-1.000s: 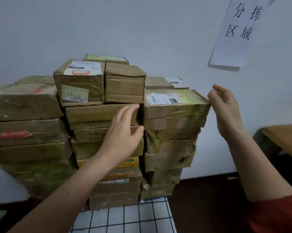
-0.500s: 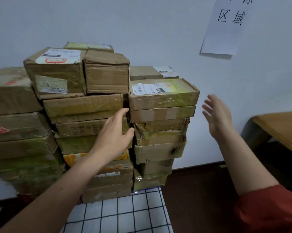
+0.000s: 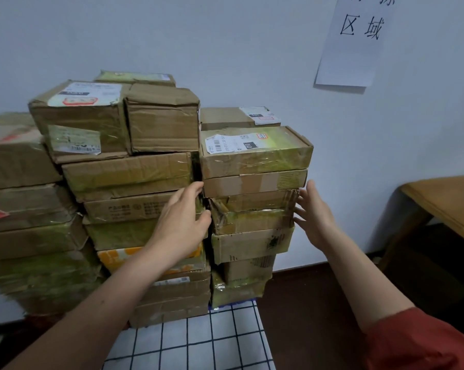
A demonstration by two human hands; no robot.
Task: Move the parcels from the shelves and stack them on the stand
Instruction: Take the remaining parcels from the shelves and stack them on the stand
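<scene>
- Parcels: three cols. of taped cardboard boxes are stacked vs. the wall, at the far edge of the checked-cloth stand [image 3: 198, 340]. That it is the stand is a judgement, since only its cloth top is seen.
- Right col.: it is topped by a labelled parcel [image 3: 254, 156]. A torn parcel [image 3: 252, 201] and a green-taped parcel [image 3: 252, 221] lie at mid-height, w/ edges crumpled and not flush w/ the boxes above.
- Left hand [image 3: 181, 220]: the fingers are held nearly straight, w/ tips set at the gap btwn the middle col. [image 3: 129, 177] and the right col. The thumb is laid vs. the torn parcel's left corner. Nothing is clamped.
- Right hand [image 3: 315, 212]: the fingers are spread apart and straight, at the right end of the torn parcel. Touching or just beside cannot be told. Nothing is held.
- Step in hand (judged): the right col. is bracketed from both sides at mid-height, prob. to be squared up or steadied. A lift of the upper boxes can't be ruled out.
- Progress (judged): much is stacked already. No shelves are in view, so what's left can't be told.
- Next move calls for: even inward pressure from both palms, so the offset boxes are nudged flush w/o the top parcels being tipped off the stand's right edge. The crushed corners are likely to give, so light force is wanted.
- Also seen: a wooden bench [image 3: 444, 206] at right, well apart from the stack, and a paper notice [image 3: 359, 41] on the wall above.
</scene>
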